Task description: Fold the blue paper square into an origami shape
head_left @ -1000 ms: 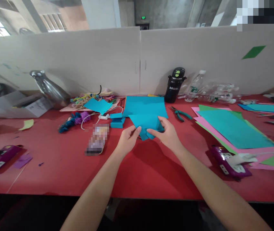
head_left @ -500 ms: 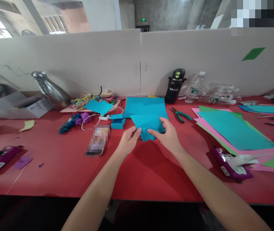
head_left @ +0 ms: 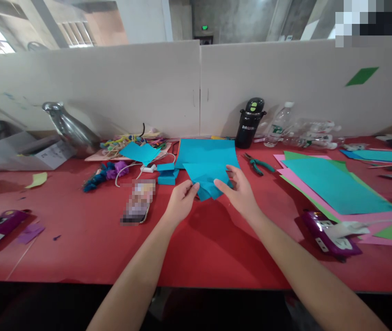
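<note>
A partly folded sheet of blue paper (head_left: 207,177) is held up over the red table between both hands. My left hand (head_left: 183,198) pinches its lower left edge, thumb on top. My right hand (head_left: 240,192) is at its right side, thumb pressed on the near flap and the fingers curled behind the edge. The paper's near end shows overlapping folds; its underside is hidden. Just behind lies a flat blue sheet (head_left: 207,151). To the left stands a small folded blue paper piece (head_left: 167,174).
A phone (head_left: 138,202) lies left of my left hand. Pliers (head_left: 259,164) and a black bottle (head_left: 250,124) are beyond my right hand. Coloured paper sheets (head_left: 333,184) and a purple power strip (head_left: 332,236) occupy the right. A steel flask (head_left: 71,131) stands at the back left.
My right thumb has shifted slightly across the near flap, and the paper's folds look a little different. The left hand keeps its pinch. The view has moved very slightly.
</note>
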The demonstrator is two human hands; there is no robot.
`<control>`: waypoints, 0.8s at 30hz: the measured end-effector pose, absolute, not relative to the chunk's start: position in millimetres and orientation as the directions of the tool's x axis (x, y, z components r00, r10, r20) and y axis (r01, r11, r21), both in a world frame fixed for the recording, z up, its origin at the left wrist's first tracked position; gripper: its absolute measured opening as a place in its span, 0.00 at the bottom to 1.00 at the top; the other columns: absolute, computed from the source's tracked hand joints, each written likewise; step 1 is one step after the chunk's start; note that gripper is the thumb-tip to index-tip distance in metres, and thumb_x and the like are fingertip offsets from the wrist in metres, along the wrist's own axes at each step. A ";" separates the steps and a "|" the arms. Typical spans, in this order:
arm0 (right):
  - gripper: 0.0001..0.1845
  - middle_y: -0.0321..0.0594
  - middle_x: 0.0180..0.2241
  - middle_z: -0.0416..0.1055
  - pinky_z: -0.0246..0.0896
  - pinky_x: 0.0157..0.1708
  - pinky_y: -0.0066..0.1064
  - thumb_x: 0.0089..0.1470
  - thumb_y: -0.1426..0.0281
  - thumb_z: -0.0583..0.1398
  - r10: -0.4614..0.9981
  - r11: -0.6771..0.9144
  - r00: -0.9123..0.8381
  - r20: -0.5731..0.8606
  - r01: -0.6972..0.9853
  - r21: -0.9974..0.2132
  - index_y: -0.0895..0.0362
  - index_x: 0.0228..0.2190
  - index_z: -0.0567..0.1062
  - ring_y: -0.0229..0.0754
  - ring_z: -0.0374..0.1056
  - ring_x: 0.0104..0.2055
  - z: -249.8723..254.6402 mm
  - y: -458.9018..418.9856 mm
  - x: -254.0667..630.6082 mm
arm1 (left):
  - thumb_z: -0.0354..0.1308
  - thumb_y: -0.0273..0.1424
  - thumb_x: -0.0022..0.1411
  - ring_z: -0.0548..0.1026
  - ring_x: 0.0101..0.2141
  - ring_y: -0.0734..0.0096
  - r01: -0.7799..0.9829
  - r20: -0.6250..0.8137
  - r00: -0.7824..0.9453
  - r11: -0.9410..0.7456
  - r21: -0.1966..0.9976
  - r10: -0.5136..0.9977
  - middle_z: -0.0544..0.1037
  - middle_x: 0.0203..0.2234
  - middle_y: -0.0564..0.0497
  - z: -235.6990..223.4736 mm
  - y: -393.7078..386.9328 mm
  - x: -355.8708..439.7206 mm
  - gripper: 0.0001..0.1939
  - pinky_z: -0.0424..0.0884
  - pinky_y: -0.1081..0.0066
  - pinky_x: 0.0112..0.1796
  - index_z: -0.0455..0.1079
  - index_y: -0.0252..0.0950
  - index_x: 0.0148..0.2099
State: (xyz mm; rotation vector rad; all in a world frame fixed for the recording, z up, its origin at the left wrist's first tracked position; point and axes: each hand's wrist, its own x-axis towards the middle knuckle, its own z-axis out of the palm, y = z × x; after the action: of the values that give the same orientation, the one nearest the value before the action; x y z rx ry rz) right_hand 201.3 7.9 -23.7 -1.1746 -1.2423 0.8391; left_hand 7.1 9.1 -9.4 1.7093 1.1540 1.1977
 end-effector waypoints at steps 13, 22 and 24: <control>0.18 0.41 0.42 0.80 0.72 0.44 0.42 0.45 0.57 0.71 0.996 -0.048 -0.083 -0.020 -0.351 -0.935 0.52 0.37 0.81 0.46 0.76 0.41 -20.9 -2.7 184.5 | 0.59 0.45 0.62 0.59 0.24 0.75 0.133 0.269 0.129 -0.286 0.949 0.954 0.58 0.19 0.57 -7.0 5.3 11.6 0.23 0.58 0.74 0.25 0.60 0.36 0.24; 0.20 0.38 0.45 0.81 0.71 0.52 0.46 0.45 0.63 0.72 0.997 0.020 -0.061 0.051 -0.430 -0.903 0.50 0.43 0.81 0.48 0.76 0.49 -17.9 -5.4 176.6 | 0.66 0.43 0.57 0.76 0.31 0.67 -0.118 0.085 0.200 -0.062 0.991 0.976 0.76 0.25 0.52 -12.2 0.0 21.1 0.15 0.77 0.65 0.38 0.75 0.34 0.31; 0.20 0.39 0.46 0.80 0.70 0.54 0.46 0.45 0.64 0.72 0.996 0.028 -0.061 0.060 -0.429 -0.903 0.50 0.43 0.81 0.48 0.76 0.49 -18.0 -5.7 176.7 | 0.66 0.43 0.58 0.76 0.31 0.66 -0.121 0.088 0.188 -0.066 0.990 0.978 0.76 0.25 0.51 -13.1 0.5 20.4 0.16 0.78 0.64 0.39 0.75 0.34 0.30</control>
State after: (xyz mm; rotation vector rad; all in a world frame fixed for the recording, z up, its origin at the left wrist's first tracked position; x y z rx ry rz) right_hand 176.7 -5.7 -18.0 -0.8114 -0.9479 1.4054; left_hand 20.4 0.5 -13.1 1.2661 0.9447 1.1719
